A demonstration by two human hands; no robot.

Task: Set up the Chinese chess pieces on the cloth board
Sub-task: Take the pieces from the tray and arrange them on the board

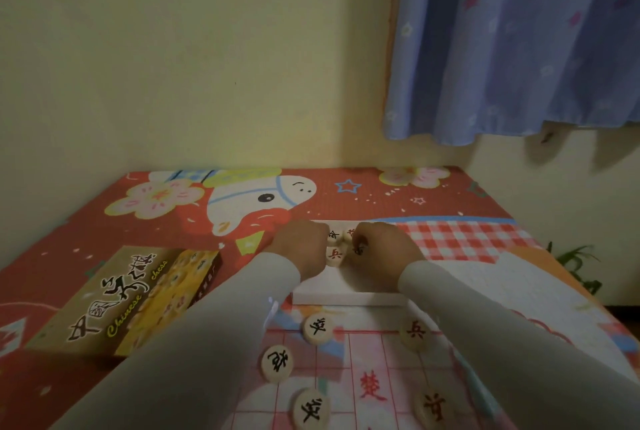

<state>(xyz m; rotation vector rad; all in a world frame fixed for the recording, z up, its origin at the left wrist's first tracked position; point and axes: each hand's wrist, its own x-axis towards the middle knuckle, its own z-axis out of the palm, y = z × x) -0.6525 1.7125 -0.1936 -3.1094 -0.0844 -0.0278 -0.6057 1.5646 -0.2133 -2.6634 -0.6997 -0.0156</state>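
Both hands reach into the white tray (346, 298) that sits just beyond the far edge of the pink cloth board (381, 377). The left hand (301, 249) is curled into a loose fist over the tray; whether it grips a piece cannot be told. The right hand (381, 249) is bent at the fingers and appears to pinch a black-lettered piece (358, 249) at its tips. A red-lettered disc (335, 254) lies between the hands, with more discs behind it.

Five round pieces already lie on the board (scattered, not clearly on line crossings), among them a red soldier (414, 332) and a black chariot (318, 328). The pieces look like small, stiff wooden discs, light and smooth-faced, probably best pinched by the rim. The cloth is likely soft, so sliding pieces may wrinkle it. The printed box lid (131, 298) rests to the left.
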